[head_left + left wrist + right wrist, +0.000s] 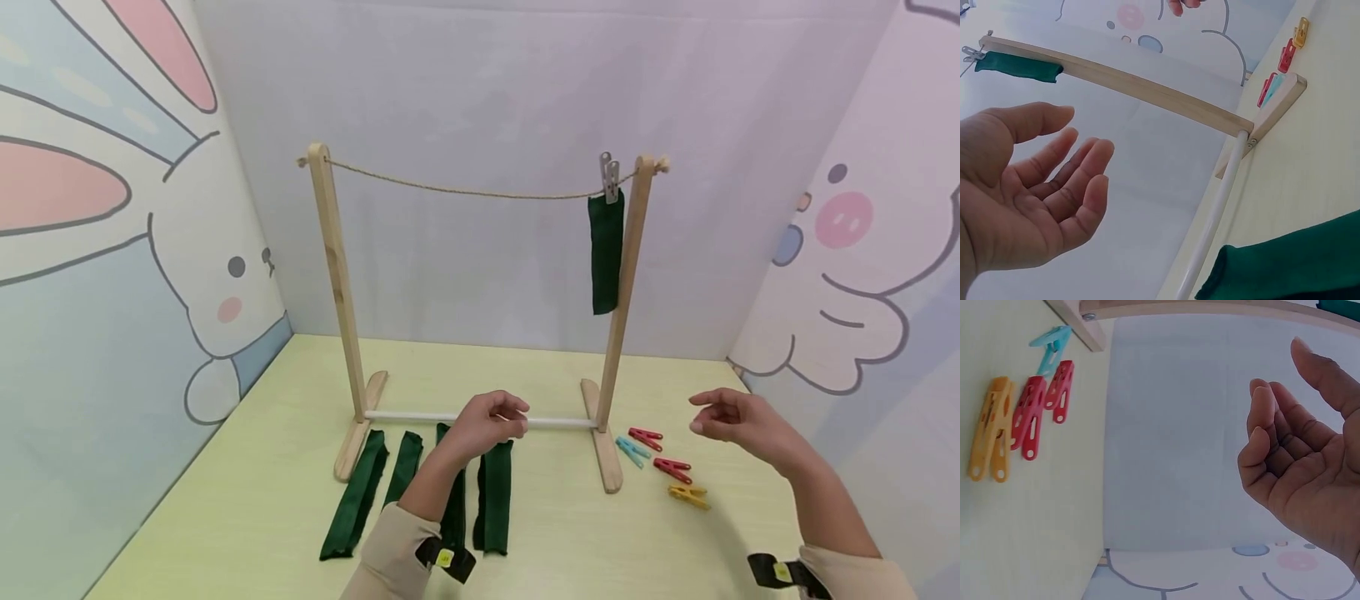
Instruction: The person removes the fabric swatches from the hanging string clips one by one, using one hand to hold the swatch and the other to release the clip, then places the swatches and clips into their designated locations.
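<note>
My left hand (489, 423) hovers over the dark green cloth strips, fingers loosely bent and holding nothing; the left wrist view shows a gap between thumb and fingers. Beneath it, several strips lie side by side, one green strip (495, 500) nearest the hand and another (356, 496) at the far left. My right hand (742, 423) is raised beside the clothespins, relaxed and without anything in its grasp. Those are two red clothespins (672, 470), a light blue one (633, 451) and a yellow one (687, 497). From the rope (465, 194) hangs a green strip (606, 254), held by a grey clothespin (611, 179).
A wooden stand carries the rope between its left post (338, 283) and right post (627, 308). A white bar (420, 416) joins the posts low down, above the pale yellow table (555, 542). Walls with cartoon animals rise on both sides.
</note>
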The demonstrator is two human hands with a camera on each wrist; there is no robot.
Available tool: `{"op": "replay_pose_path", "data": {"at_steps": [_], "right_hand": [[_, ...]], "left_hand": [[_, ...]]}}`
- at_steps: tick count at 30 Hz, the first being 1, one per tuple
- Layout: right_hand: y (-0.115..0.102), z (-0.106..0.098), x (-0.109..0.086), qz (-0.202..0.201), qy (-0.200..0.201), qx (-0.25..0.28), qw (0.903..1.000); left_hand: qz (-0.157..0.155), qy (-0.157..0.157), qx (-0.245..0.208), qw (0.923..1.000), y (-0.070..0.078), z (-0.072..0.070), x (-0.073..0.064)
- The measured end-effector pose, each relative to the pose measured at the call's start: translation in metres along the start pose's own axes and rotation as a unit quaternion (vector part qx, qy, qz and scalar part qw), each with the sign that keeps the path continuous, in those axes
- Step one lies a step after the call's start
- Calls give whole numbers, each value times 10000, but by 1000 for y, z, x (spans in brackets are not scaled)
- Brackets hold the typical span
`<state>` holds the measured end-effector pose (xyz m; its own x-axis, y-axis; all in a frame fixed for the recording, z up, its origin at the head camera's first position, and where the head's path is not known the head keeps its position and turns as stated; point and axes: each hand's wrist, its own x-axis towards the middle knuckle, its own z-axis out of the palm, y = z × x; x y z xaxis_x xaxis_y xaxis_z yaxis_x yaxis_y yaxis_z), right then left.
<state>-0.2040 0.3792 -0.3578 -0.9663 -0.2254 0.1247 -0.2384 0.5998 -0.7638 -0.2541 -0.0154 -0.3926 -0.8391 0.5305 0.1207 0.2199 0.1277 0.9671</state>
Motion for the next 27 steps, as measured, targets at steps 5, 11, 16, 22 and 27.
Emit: {"op": "replay_pose_path", "data": {"at_steps": [5, 11, 16, 22, 27], "right_hand": [[-20, -7, 8, -323, 246, -301, 9987], [-38, -13, 13, -529, 548, -585, 9954], [-48, -18, 18, -460, 764, -570, 9944], [-59, -20, 23, -504, 1124, -373, 9917], [-70, -22, 28, -808, 1523, -246, 9847]], "left_hand": [[137, 232, -11, 9996, 7, 1, 8], [288, 307, -76, 9991, 14, 2, 14], [420, 461, -141, 9980, 16, 3, 20], [538, 552, -258, 9967, 24, 5, 24], [731, 679, -346, 9944, 47, 9, 16]]}}
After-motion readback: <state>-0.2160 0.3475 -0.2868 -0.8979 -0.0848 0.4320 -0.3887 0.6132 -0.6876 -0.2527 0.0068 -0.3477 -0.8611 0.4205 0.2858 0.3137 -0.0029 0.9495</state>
